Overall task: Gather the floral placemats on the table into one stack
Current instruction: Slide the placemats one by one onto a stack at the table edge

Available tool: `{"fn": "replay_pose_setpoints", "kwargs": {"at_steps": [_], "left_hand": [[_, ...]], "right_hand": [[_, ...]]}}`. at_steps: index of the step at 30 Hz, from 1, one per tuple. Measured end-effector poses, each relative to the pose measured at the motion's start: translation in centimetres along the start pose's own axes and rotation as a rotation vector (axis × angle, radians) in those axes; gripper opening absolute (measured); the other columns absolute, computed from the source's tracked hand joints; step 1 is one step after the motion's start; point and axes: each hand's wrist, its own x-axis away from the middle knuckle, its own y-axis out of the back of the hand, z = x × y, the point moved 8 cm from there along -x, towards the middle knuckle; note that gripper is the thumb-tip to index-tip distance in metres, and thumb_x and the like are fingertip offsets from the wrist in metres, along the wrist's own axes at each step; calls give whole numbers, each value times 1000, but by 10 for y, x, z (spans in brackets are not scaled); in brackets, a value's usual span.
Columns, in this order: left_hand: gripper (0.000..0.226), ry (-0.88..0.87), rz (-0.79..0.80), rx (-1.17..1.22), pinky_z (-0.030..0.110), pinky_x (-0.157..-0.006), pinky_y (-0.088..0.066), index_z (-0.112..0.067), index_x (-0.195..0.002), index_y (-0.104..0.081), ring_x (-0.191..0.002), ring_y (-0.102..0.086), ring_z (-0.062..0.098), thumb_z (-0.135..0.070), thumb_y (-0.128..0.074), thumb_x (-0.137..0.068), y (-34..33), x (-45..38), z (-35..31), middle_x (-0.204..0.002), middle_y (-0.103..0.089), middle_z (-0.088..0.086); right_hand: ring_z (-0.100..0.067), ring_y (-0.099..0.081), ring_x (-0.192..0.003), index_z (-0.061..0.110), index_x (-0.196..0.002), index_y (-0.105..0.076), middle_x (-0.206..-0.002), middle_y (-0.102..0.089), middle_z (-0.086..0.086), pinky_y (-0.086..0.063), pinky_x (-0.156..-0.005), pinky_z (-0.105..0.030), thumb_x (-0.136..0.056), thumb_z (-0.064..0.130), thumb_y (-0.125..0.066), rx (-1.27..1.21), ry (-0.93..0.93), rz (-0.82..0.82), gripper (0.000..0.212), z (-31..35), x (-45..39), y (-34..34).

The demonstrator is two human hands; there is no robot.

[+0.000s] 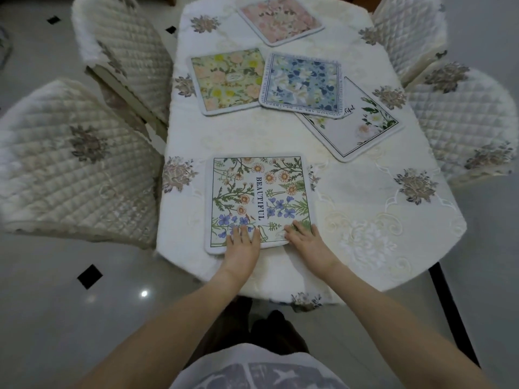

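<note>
Five placemats: all lie flat on the table, none stacked as one pile.
Nearest placemat: the daisy placemat (259,202), printed "BEAUTIFUL", lies at the near end of the table, well apart from the other four.
Left hand (243,242): palm down, fingers spread flat on the daisy placemat's near edge, gripping nothing.
Right hand (307,240): also flat and unclenched, fingertips on the same placemat's near right corner.
Middle group: the yellow-green placemat (227,81) sits on the left, the blue placemat (302,84) just beside it with edges touching or slightly overlapping; the blue one overlaps a corner of the white placemat (356,122), which lies turned at an angle.
Far end: the pink placemat (280,19) lies alone, tilted.
Table (365,192): covered in a cream embroidered cloth.
Surroundings: quilted chairs (73,164) stand along both sides on a glossy tiled floor.
</note>
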Motion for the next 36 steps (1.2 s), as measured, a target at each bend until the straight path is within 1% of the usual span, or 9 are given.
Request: {"fn": "replay_pose_setpoints", "kwargs": {"at_steps": [7, 12, 17, 20, 24, 28, 31, 33, 36], "left_hand": [[73, 45, -26, 3, 56, -112, -21, -4, -145, 4, -137, -12, 53, 4, -43, -90, -17, 31, -20, -149, -9, 36], [65, 68, -32, 42, 55, -114, -17, -8, -146, 5, -139, -5, 50, -9, -38, -97, -26, 36, -23, -151, -3, 34], [69, 57, -20, 79, 52, -115, -12, -12, -147, 7, -141, 1, 46, -9, -39, -95, -30, 39, -22, -153, 2, 30], [84, 64, -10, 70, 50, -115, -14, -13, -147, 6, -141, 0, 45, 4, -50, -86, -28, 38, -21, -154, 2, 28], [92, 70, -2, 67, 50, -115, -17, -15, -147, 1, -141, -3, 45, 6, -58, -79, -25, 36, -22, -154, -1, 27], [75, 80, -8, 109, 48, -114, -25, -16, -146, -9, -141, -11, 44, 1, -50, -86, -18, 35, -21, -153, -11, 25], [41, 74, -108, 191, 44, -93, -45, -13, -130, -37, -121, -37, 40, -13, -44, -90, -2, 29, -14, -134, -40, 23], [27, 44, -189, 227, 40, -80, -47, -12, -115, -47, -103, -43, 31, -21, -42, -90, 12, 20, -11, -117, -49, 15], [26, -38, -245, 190, 36, -80, -45, -13, -113, -47, -100, -45, 25, -27, -40, -92, 30, -4, -11, -113, -52, 9]], "right_hand": [[-26, -4, -146, 13, -142, -28, -158, -15, -5, -1, -117, -55, -94, -5, -34, 31, 50, 1, 52, 4, 25, -16], [-26, -3, -146, 14, -141, -29, -159, -13, -4, -4, -116, -57, -93, -5, -36, 26, 42, -16, 53, 6, 32, -24], [-26, 1, -146, 14, -145, -22, -159, -8, -3, -5, -114, -59, -102, 28, -26, 33, 45, 2, 45, 6, 36, -35], [-24, -5, -146, 15, -137, -33, -158, -15, -1, -8, -114, -58, -101, 27, -33, -8, 52, -32, 38, 5, 36, -30], [-21, -15, -144, 19, -118, -47, -154, -29, 2, -11, -114, -53, -97, 26, -42, -136, 41, -118, 23, 5, 39, -19], [-18, -18, -143, 21, -109, -50, -152, -32, 5, -14, -114, -49, -91, 26, -48, -195, 26, -120, 19, 4, 38, -13], [-18, -31, -136, 22, -106, -50, -147, -40, 4, -27, -108, -42, -90, 35, -46, -165, 43, -132, 21, -1, 34, -2], [-21, -42, -128, 18, -109, -53, -141, -46, 0, -38, -98, -39, -91, 34, -45, -173, 30, -172, 26, -7, 27, 10], [-27, -51, -117, 11, -118, -54, -132, -54, -8, -47, -89, -39, -91, 24, -48, -222, -16, -272, 31, -21, 10, 36]]}}
